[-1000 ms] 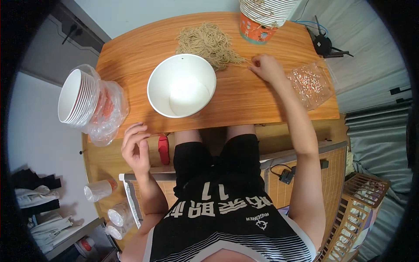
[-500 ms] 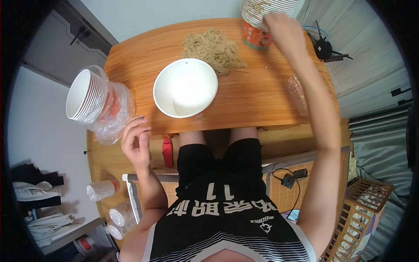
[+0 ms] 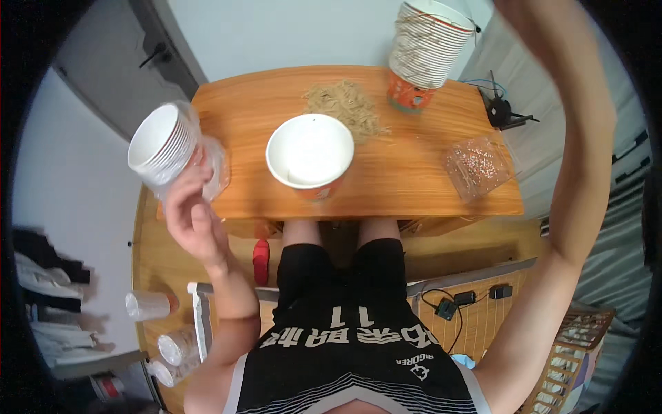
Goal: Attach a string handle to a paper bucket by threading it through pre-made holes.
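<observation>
While the left hand [image 3: 198, 217] is near the wrapped bowls [image 3: 165, 141], fingers loosely parted, the right forearm [image 3: 586, 131] leaves view; I cannot tell its fingers' state.

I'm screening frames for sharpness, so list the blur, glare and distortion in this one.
In the head view, the left hand smears at the fingers; in the head view, the right arm blurs near the upper edge; in the head view, the bowl is nearly washed out inside, and the table bows along its back edge.
</observation>
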Tool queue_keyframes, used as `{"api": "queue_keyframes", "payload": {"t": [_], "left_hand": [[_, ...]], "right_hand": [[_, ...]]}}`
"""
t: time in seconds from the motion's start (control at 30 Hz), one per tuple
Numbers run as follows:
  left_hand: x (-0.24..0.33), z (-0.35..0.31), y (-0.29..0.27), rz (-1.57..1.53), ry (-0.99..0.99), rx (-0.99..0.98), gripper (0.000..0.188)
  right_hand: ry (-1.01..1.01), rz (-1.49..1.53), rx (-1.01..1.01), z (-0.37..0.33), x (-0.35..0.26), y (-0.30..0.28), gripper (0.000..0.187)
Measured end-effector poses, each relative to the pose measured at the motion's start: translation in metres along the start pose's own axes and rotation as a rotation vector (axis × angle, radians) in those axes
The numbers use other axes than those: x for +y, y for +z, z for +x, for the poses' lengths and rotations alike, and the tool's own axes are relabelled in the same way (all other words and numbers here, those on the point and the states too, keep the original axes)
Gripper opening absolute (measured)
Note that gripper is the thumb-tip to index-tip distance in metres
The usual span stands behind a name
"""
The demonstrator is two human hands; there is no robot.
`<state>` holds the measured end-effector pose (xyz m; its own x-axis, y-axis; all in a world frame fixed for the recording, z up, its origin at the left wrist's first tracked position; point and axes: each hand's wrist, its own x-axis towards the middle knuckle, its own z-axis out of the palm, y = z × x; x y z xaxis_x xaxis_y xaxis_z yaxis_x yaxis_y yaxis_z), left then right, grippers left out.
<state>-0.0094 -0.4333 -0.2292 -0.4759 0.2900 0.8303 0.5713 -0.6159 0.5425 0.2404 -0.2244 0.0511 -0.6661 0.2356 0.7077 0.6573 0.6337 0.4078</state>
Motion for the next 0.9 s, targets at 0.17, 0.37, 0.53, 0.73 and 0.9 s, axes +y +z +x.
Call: {"api": "queue_keyframes", "payload": {"t": [0.17, 0.37, 0.53, 0.73, 0.9], "left_hand": [[0.086, 0.005, 0.069, -0.208, -0.084, -0.333, 0.099], [0.111, -0.06, 0.071, -0.25, -0.544, -0.513, 0.065], [0.099, -0.095, 0.064, 0.059, -0.322, -0.39, 0.019], [0.075, -0.118, 0.061, 0.106, -0.428, -0.321, 0.01], [0.066, -0.12, 0.066, 0.122, -0.451, -0.309, 0.014]], "right_hand": [[-0.455, 0.319, -0.135, -0.129, -0.097, -0.017, 0.021], [-0.639, 0.342, 0.147, -0.181, -0.124, -0.008, 0.022], [-0.582, 0.504, -0.004, -0.216, -0.139, 0.011, 0.023], [-0.313, 0.826, -0.224, -0.243, -0.157, 0.057, 0.016], [-0.071, 1.07, -0.141, -0.268, -0.183, 0.088, 0.007]]}}
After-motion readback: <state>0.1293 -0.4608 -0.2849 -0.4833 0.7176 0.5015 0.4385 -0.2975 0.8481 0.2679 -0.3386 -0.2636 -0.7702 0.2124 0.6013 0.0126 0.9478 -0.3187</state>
